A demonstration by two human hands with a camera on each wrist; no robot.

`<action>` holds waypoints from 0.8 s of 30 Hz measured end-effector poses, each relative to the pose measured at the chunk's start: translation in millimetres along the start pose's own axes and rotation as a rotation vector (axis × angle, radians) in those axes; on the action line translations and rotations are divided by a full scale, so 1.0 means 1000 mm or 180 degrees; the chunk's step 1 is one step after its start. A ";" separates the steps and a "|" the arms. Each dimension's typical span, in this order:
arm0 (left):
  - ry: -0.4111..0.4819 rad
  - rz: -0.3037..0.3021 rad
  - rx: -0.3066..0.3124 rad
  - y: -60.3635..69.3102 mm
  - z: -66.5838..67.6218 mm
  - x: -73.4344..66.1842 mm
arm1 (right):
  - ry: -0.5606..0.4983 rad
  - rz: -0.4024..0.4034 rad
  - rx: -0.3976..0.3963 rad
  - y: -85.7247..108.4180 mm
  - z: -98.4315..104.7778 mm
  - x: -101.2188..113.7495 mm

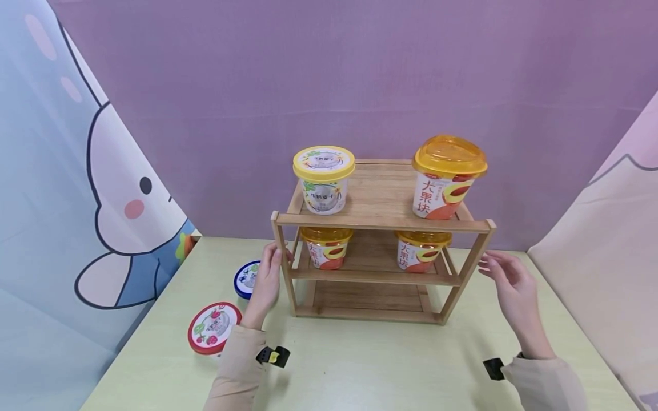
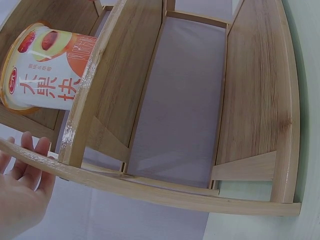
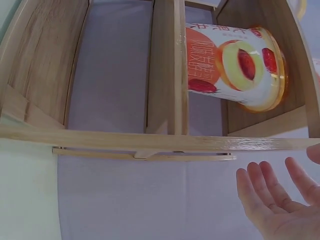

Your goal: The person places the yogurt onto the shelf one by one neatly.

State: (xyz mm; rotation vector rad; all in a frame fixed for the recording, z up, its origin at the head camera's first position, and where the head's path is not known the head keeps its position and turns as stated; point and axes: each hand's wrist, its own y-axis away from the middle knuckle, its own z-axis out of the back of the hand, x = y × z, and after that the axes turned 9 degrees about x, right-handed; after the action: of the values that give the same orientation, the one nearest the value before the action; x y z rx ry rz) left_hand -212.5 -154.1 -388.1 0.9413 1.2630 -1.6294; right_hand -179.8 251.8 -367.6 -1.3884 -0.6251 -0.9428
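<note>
A three-tier wooden rack [image 1: 380, 277] stands on the table. My left hand [image 1: 268, 279] is at its left side frame; in the left wrist view the fingers of the left hand [image 2: 25, 195] lie behind the side rail, relaxed. Just off the right side frame is my right hand [image 1: 514, 291], its fingers apart and slightly bent, holding nothing; the right wrist view shows the right hand [image 3: 280, 200] beside the rail. On the top tier are a yellow-lidded white cup [image 1: 325, 191] and an orange-domed cup [image 1: 443, 191]. Two orange-lidded cups, left [image 1: 328, 254] and right [image 1: 418, 257], occupy the middle tier.
A red-lidded cup [image 1: 214, 327] and a blue-lidded cup [image 1: 247, 278], partly behind my left hand, are on the table [image 1: 380, 365] left of the rack. A purple cloth [image 1: 308, 74] hangs behind; printed cloths [image 1: 128, 188] flank the table.
</note>
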 end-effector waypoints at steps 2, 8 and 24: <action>0.0027 -0.0019 -0.0004 0.000 0.000 0.000 | -0.0027 -0.0021 0.0056 -0.001 -0.001 -0.002; -0.0010 0.0022 -0.0033 -0.001 0.000 0.000 | 0.0088 -0.0058 0.0209 -0.003 -0.004 -0.008; 0.0015 -0.0067 -0.0062 -0.002 -0.001 0.002 | -0.0568 -0.0113 0.0453 -0.010 -0.008 -0.013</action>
State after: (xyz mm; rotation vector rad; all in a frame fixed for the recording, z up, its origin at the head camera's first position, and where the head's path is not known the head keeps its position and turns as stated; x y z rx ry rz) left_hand -214.5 -153.7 -389.2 0.9234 1.2938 -1.6290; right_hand -196.2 246.8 -374.5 -1.3461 -0.8376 -0.7916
